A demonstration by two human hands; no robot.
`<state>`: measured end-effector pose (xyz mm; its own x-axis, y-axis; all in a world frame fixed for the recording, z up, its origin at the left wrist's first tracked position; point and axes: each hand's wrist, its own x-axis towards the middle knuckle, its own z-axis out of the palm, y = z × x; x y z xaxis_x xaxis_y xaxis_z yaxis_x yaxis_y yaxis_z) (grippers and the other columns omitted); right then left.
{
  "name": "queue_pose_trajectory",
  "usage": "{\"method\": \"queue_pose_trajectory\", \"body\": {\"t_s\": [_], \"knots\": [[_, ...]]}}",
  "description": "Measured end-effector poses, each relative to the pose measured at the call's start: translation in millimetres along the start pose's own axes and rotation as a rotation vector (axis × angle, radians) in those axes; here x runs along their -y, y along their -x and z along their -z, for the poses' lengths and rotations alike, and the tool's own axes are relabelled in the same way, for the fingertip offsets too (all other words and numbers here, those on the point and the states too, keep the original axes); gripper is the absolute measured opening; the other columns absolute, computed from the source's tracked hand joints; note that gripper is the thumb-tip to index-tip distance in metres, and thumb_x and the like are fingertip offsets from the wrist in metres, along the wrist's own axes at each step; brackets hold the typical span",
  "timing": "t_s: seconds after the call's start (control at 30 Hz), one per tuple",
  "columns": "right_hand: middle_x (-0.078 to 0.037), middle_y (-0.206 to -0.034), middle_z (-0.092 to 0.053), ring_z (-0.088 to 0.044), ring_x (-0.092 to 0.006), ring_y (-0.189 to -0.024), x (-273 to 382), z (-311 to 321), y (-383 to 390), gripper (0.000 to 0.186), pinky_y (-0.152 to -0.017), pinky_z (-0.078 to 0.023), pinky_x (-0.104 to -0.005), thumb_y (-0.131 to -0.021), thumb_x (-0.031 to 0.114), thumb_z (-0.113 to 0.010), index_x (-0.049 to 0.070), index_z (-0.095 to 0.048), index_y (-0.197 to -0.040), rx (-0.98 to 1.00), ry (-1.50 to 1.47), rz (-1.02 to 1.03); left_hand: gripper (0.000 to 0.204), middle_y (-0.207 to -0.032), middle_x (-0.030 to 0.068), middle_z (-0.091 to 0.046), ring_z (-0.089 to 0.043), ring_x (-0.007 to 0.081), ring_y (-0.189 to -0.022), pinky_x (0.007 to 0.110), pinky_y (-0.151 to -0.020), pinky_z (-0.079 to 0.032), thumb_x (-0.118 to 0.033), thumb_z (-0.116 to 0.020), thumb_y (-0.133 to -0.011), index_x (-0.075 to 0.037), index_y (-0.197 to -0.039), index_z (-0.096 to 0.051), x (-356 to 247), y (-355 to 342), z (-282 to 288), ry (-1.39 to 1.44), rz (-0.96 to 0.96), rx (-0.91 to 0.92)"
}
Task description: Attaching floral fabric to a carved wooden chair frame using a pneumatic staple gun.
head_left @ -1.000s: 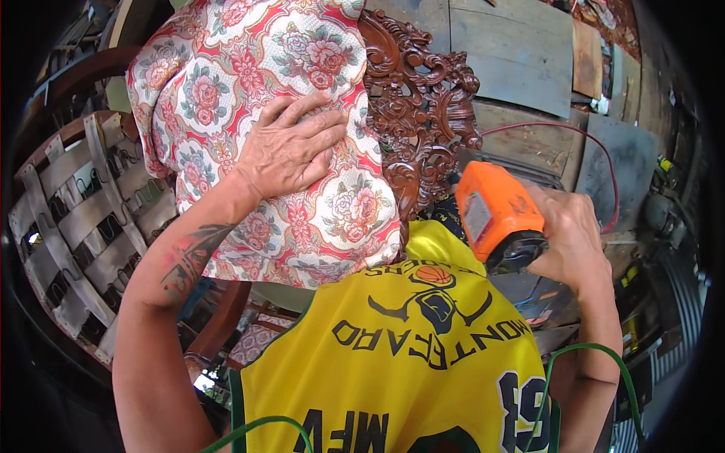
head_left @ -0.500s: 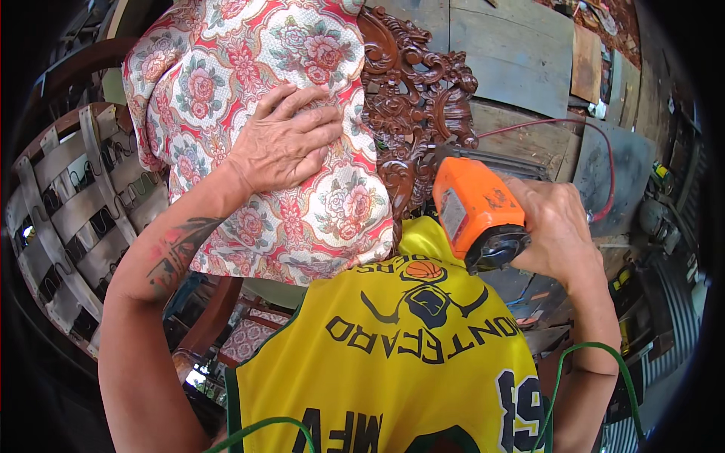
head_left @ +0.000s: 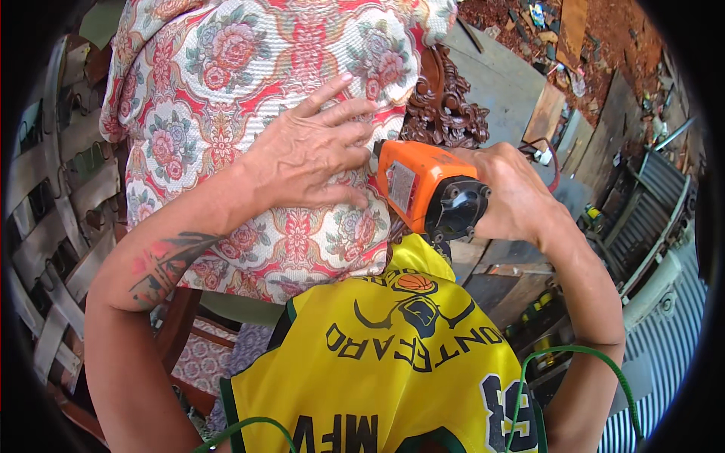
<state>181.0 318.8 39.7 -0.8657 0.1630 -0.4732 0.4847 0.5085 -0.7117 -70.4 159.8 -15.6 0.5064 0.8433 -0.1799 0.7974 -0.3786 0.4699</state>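
My left hand (head_left: 317,151) lies with spread fingers on white fabric (head_left: 223,60) with red ornaments and pink roses, which is draped over carved dark wooden furniture (head_left: 453,106). My right hand (head_left: 506,189) grips an orange and black staple gun (head_left: 423,181). Its front end is at the fabric's right edge, just beside my left fingers. The tool's tip is hard to make out.
Woven straps of a seat frame (head_left: 45,249) stand at the left. Boards and grey sheets (head_left: 513,98) lie at the upper right, with reddish dirt and scraps (head_left: 593,38). A red hose runs behind my right hand, and corrugated metal (head_left: 672,340) is at the far right.
The staple gun and my right hand have moved left and slightly up to the fabric's edge. My left fingers have spread wider. The view has shifted, showing more ground at the upper right.
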Motion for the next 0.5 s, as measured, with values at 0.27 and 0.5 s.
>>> {"method": "queue_pose_trajectory", "body": {"t_s": [0.27,0.5], "knots": [[-0.021,-0.086,-0.074,-0.072,-0.0428,-0.085,4.0,-5.3,-26.2,0.04,-0.077,-0.059,-0.0474,-0.068,0.017,-0.081,0.006,-0.074,-0.106,0.084,-0.012,-0.045,0.063,-0.125,0.0052,-0.065,-0.043,0.0222,-0.148,0.052,-0.135,-0.003,-0.073,-0.064,-0.085,-0.014,-0.098,-0.081,4.1,7.4,-4.6,-0.009,-0.01,-0.042],[-0.021,-0.087,-0.074,-0.072,-0.0429,-0.084,1.4,-9.8,-30.2,0.039,-0.077,-0.06,-0.047,-0.068,0.016,-0.079,0.005,-0.074,-0.106,0.085,-0.019,-0.052,0.064,-0.133,0.0067,-0.064,-0.039,0.0215,-0.151,0.053,-0.135,0.0,-0.074,-0.058,-0.089,-0.015,-0.098,-0.082,3.7,7.3,-4.7,-0.07,0.002,0.036]]}}
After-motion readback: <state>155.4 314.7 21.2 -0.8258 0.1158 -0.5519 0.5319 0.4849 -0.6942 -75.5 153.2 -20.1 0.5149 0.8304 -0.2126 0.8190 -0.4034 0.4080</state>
